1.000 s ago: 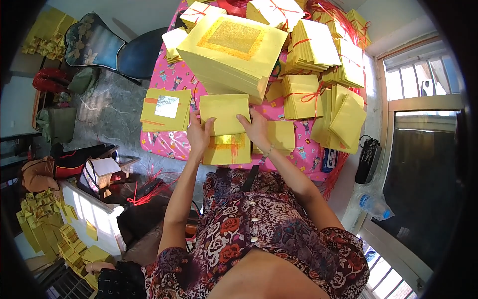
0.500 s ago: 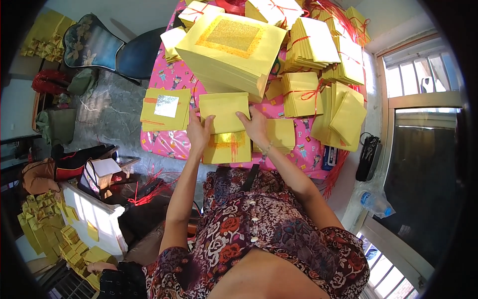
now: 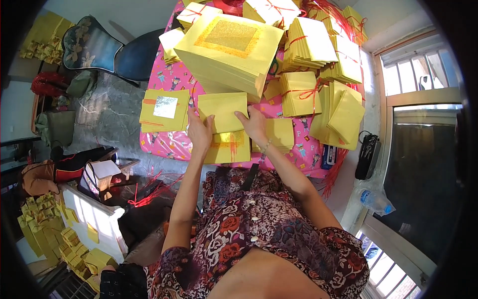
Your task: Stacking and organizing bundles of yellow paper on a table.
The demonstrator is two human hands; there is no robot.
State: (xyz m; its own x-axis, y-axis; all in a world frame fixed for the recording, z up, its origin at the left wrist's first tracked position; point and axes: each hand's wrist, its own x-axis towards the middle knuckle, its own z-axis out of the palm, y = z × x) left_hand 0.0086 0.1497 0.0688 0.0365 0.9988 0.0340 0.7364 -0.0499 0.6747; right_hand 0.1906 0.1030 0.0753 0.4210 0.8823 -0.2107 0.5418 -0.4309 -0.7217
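Observation:
Both my hands hold a folded yellow paper sheet (image 3: 223, 110) by its near corners. My left hand (image 3: 200, 130) pinches the left edge, thumb on top and fingers at the side. My right hand (image 3: 253, 124) grips the right edge the same way. Under its near edge lies a yellow paper with a gold and orange printed patch (image 3: 229, 149). A stack of folded yellow papers (image 3: 280, 133) sits beside my right wrist. Left of my left hand lies a yellow sheet with a silver square (image 3: 165, 107). Just beyond the held paper rises a tall stack of yellow paper (image 3: 224, 55).
Bundles tied with red string (image 3: 301, 94) crowd the far right of the pink-covered table (image 3: 164, 142). Red strings (image 3: 334, 174) hang off its right edge. A blue chair (image 3: 142, 56) stands at far left. Keys (image 3: 368, 154) and a plastic bottle (image 3: 376, 202) lie by the window.
My hands and the folded paper keep nearly the same place; the whole view shifts slightly left. At lower left, another person's hand that showed near the yellow pieces is now mostly out of sight.

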